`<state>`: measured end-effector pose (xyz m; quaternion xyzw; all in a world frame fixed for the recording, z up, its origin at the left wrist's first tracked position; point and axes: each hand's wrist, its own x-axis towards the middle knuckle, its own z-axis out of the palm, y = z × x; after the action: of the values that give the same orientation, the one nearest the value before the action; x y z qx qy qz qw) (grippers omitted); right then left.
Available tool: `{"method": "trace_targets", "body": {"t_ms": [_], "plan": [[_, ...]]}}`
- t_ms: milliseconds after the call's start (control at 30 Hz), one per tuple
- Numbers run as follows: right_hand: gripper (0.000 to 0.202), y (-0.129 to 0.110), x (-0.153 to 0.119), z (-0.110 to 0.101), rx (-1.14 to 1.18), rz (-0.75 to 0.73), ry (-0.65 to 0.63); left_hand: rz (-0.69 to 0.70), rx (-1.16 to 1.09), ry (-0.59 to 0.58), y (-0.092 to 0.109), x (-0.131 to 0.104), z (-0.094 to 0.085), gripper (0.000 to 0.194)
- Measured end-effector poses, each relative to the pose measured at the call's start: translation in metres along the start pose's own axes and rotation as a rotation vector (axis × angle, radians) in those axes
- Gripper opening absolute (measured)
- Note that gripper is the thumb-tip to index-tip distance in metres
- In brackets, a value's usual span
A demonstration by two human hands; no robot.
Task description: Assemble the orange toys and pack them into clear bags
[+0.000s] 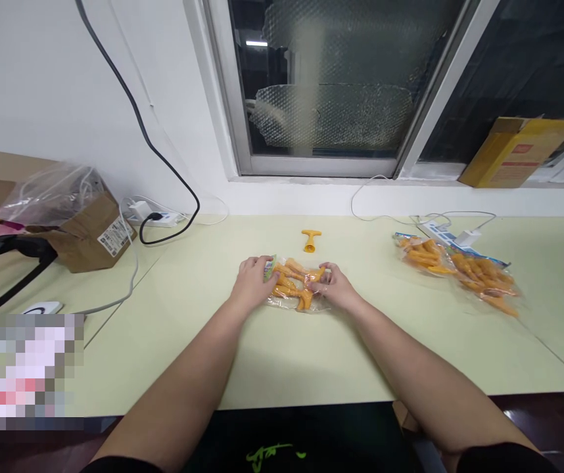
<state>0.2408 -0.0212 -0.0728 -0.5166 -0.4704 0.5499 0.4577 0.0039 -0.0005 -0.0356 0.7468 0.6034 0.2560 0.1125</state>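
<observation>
A clear plastic bag [292, 303] of orange plastic pieces lies on the pale table in front of me. My left hand [253, 284] grips its left end, thumb on top, beside a green label. At the right end, my right hand [335, 286] has its fingers closed on the bag's edge. Just beyond the bag, a single orange T-shaped plastic piece [310, 240] stands on the table, apart from both hands. The undersides of the bag and the lower fingers are hidden.
Two more bags of orange pieces [424, 255] lie at the right, beside a white power strip [440, 231] with cables. An open cardboard box [92, 233] stands at the left near a black cable [134, 105]. A yellow carton [518, 154] leans on the window sill.
</observation>
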Motion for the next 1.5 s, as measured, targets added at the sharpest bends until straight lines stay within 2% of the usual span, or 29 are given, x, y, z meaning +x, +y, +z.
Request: {"method": "trace_targets", "body": {"t_ms": [67, 167, 433, 533, 633, 767, 900, 1100, 1167, 1300, 1500], "plan": [[0.07, 0.001, 0.002, 0.0, 0.034, -0.006, 0.023, -0.07, -0.01, -0.088, -0.013, 0.007, 0.005, 0.049], [0.069, 0.0, 0.003, -0.001, 0.047, 0.002, 0.05, -0.088, -0.036, -0.115, -0.019, 0.013, 0.011, 0.048], [0.076, -0.011, -0.001, -0.005, 0.137, -0.041, 0.064, 0.036, -0.13, -0.101, -0.023, 0.016, 0.017, 0.041], [0.064, -0.014, 0.0, -0.006, 0.254, -0.005, 0.093, 0.05, -0.146, -0.089, -0.026, 0.016, 0.019, 0.041], [0.044, -0.018, 0.0, -0.009, 0.383, 0.062, 0.11, 0.068, -0.163, -0.101, -0.026, 0.015, 0.018, 0.042], [0.02, -0.021, -0.001, -0.011, 0.437, 0.192, 0.04, 0.149, -0.175, -0.132, -0.021, 0.011, 0.013, 0.046], [0.02, -0.016, -0.001, -0.012, 0.27, 0.198, -0.058, 0.206, -0.166, -0.192, -0.013, 0.005, 0.005, 0.044], [0.032, -0.003, 0.006, -0.025, -0.283, -0.124, -0.05, 0.217, -0.133, -0.22, -0.009, 0.001, 0.0, 0.054], [0.035, -0.002, 0.008, -0.028, -0.389, -0.195, -0.065, 0.208, -0.117, -0.228, -0.008, 0.0, 0.0, 0.062], [0.038, -0.004, 0.01, -0.028, -0.463, -0.217, -0.049, 0.205, -0.087, -0.252, -0.005, -0.001, -0.002, 0.07], [0.046, -0.008, 0.006, -0.023, -0.497, -0.187, -0.044, 0.235, -0.019, -0.253, 0.0, -0.002, -0.008, 0.067]]}}
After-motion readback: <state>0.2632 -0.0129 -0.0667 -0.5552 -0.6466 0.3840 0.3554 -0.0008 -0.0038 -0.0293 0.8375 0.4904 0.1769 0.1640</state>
